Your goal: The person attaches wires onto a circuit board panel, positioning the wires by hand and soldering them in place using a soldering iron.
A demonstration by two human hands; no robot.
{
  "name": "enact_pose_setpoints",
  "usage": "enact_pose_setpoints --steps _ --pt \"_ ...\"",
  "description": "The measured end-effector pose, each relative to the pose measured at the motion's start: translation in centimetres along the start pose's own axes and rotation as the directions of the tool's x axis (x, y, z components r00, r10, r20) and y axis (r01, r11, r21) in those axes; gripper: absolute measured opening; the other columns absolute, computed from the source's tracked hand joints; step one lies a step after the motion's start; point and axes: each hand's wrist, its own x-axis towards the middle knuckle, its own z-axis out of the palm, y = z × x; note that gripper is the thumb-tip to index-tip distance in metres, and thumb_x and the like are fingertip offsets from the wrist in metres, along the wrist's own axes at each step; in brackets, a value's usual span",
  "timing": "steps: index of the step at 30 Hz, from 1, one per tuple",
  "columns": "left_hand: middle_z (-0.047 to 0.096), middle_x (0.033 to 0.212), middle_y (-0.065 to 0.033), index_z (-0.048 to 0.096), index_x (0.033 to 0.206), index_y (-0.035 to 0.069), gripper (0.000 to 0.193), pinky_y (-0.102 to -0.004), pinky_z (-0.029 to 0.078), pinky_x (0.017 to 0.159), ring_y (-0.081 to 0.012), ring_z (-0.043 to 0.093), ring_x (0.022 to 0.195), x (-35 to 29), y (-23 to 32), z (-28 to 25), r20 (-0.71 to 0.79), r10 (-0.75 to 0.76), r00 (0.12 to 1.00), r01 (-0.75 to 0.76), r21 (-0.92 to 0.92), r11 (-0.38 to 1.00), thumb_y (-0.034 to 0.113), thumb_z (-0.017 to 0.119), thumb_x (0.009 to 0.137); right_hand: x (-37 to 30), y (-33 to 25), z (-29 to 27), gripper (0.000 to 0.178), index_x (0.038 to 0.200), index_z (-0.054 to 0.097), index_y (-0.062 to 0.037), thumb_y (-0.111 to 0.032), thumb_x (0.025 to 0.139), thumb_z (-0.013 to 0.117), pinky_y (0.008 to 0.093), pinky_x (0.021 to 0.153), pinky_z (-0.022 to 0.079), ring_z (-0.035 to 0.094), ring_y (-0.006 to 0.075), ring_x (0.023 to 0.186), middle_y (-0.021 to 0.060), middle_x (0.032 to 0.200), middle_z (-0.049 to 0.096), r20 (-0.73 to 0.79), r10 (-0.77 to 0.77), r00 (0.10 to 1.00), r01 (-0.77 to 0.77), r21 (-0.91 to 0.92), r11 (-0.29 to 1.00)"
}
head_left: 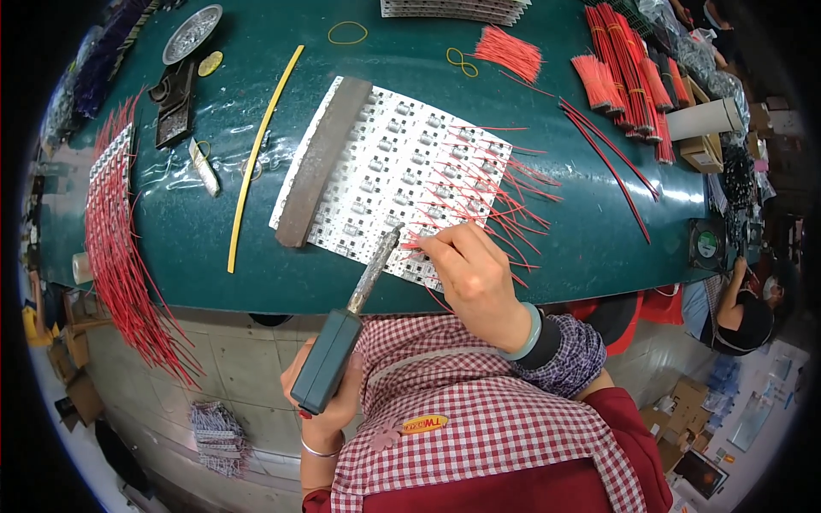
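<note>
My left hand (342,400) is closed around the dark grey-green handle of a soldering iron (329,359). Its long metal barrel points up and away, the tip over the near part of a white circuit board panel (400,158). Close to that tip, my right hand (475,278) pinches a thin red wire (412,243) against the panel. Rows of small components cover the panel, and several red wires (522,201) stick out past its right side. A brown bar (321,171) lies along the panel's left part. Whether the tip touches the board I cannot tell.
Wired boards (124,231) hang over the table's left edge. A yellow strip (258,162), black stand (175,107) and metal dish (193,34) lie left of the panel. Red wire bundles (629,73), a white tube (705,120) and a small fan (707,244) are at right. Another person (740,312) sits beyond.
</note>
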Motion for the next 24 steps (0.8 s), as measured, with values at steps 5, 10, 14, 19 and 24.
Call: enact_pose_setpoints --steps 5,10,14,19,24 --pt "0.071 0.091 -0.0177 0.071 0.097 -0.007 0.024 -0.0322 0.055 0.064 -0.0277 0.071 0.071 0.3 0.5 0.4 -0.022 0.046 0.999 -0.046 0.001 0.999 -0.004 0.076 0.074 -0.1 -0.2 -0.1 0.032 0.104 0.070 0.0034 0.008 0.073 0.065 0.0368 0.069 0.052 0.061 0.0278 0.083 0.0108 0.090 0.059 -0.003 -0.003 1.000 0.003 -0.011 1.000" --pt "0.072 0.091 -0.0171 0.071 0.099 -0.008 0.024 -0.0317 0.056 0.065 -0.0261 0.071 0.072 0.4 0.9 0.4 -0.074 0.022 0.997 -0.026 -0.049 0.998 -0.003 0.076 0.076 -0.5 -0.4 -1.6 0.033 0.103 0.070 0.0034 0.007 0.070 0.067 0.0375 0.065 0.052 0.061 0.0277 0.080 0.0100 0.089 0.061 -0.038 -0.006 0.999 0.003 -0.076 0.997" --pt "0.071 0.120 -0.0129 0.065 0.131 -0.003 0.043 -0.0296 0.056 0.078 -0.0179 0.068 0.095 -1.4 -0.7 -1.0 0.062 -0.090 0.994 0.097 -0.116 0.988 -0.005 0.075 0.089 -0.5 -1.6 -3.0 0.029 0.103 0.072 0.0024 0.012 0.075 0.072 0.0354 0.063 0.051 0.062 0.0274 0.077 0.0109 0.086 0.063 -0.098 -0.028 0.995 0.020 -0.081 0.997" --pt "0.071 0.104 -0.0140 0.069 0.115 -0.005 0.033 -0.0294 0.055 0.068 -0.0201 0.069 0.081 -0.7 0.3 -0.2 -0.010 -0.077 0.997 0.076 -0.097 0.992 -0.003 0.077 0.083 -0.3 -1.0 -0.9 0.031 0.102 0.071 0.0027 0.007 0.071 0.067 0.0368 0.064 0.051 0.060 0.0266 0.078 0.0097 0.087 0.061 -0.065 -0.041 0.997 0.042 0.028 0.999" --pt "0.071 0.089 -0.0160 0.071 0.099 -0.007 0.023 -0.0307 0.054 0.063 -0.0252 0.070 0.069 -0.7 0.4 0.0 -0.071 -0.034 0.997 0.031 -0.049 0.998 -0.002 0.077 0.078 -0.5 -0.2 0.1 0.031 0.101 0.071 0.0017 0.009 0.072 0.066 0.0369 0.065 0.051 0.060 0.0267 0.080 0.0094 0.088 0.061 -0.062 -0.029 0.998 0.030 0.007 1.000"
